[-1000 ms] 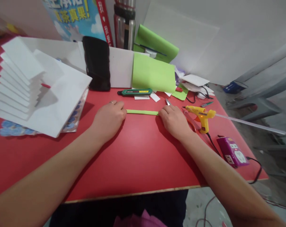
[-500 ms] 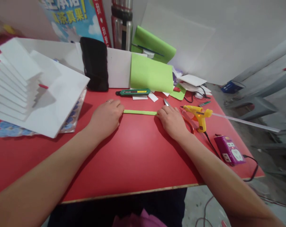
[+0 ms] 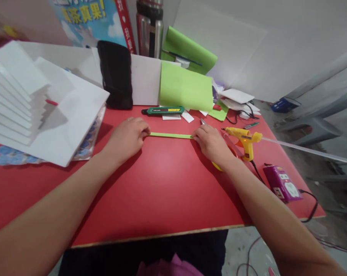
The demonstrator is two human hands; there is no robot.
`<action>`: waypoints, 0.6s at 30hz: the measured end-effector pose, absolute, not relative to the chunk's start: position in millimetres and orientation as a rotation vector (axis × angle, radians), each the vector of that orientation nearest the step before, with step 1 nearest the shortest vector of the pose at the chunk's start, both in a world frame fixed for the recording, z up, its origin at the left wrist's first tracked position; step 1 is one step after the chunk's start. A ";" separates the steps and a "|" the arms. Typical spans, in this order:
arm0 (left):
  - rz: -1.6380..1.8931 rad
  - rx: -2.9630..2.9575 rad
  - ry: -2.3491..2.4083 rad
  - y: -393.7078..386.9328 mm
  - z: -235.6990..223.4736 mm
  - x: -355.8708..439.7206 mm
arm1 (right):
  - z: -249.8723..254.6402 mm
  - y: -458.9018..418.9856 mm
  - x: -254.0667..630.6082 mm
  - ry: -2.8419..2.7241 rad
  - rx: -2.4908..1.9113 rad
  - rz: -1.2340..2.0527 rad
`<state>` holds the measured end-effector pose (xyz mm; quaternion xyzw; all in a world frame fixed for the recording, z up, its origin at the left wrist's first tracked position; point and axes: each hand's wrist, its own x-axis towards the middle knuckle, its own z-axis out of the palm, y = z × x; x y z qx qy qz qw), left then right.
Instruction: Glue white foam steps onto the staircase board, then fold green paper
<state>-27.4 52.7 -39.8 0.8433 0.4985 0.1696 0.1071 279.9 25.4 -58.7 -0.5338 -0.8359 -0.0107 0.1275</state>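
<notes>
A narrow light-green strip (image 3: 171,135) stretches sideways just above or on the red table (image 3: 162,191). My left hand (image 3: 129,135) pinches its left end between thumb and fingers. At the other end, my right hand (image 3: 210,140) has its fingers closed on the strip. Both tips of the strip are hidden by my fingers. Partly under my right hand lies a pair of scissors (image 3: 202,121); only the metal tip and bits of the orange-yellow handles show. Behind the strip rests a green utility knife (image 3: 163,110).
A yellow glue gun (image 3: 244,138) with a long clear stick lies right, near a purple power box (image 3: 282,183) with a cord. Folded green sheets (image 3: 186,86), a black case (image 3: 115,74) and a steel flask (image 3: 149,34) line the back. White stacked pieces (image 3: 76,126) sit left.
My fingers have shifted slightly on the strip, and my left hand's pinch at its end shows more clearly. More of the scissors' yellow handle shows beneath my right hand. The view has moved slightly.
</notes>
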 end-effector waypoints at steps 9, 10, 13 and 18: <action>0.593 2.278 1.476 54.9 -42.9 -29.0 | -47.1 36.7 285.7 -2.385 -1.525 0.208; 0.588 2.272 1.476 54.8 -43.4 -28.9 | -46.5 37.3 285.4 -2.371 -1.524 0.226; 0.533 2.389 1.476 55.0 -44.5 -29.5 | -44.3 40.8 284.6 -2.333 -1.534 0.308; 0.285 2.805 1.471 51.1 -42.4 -24.0 | -39.5 49.3 284.6 -2.257 -1.676 0.472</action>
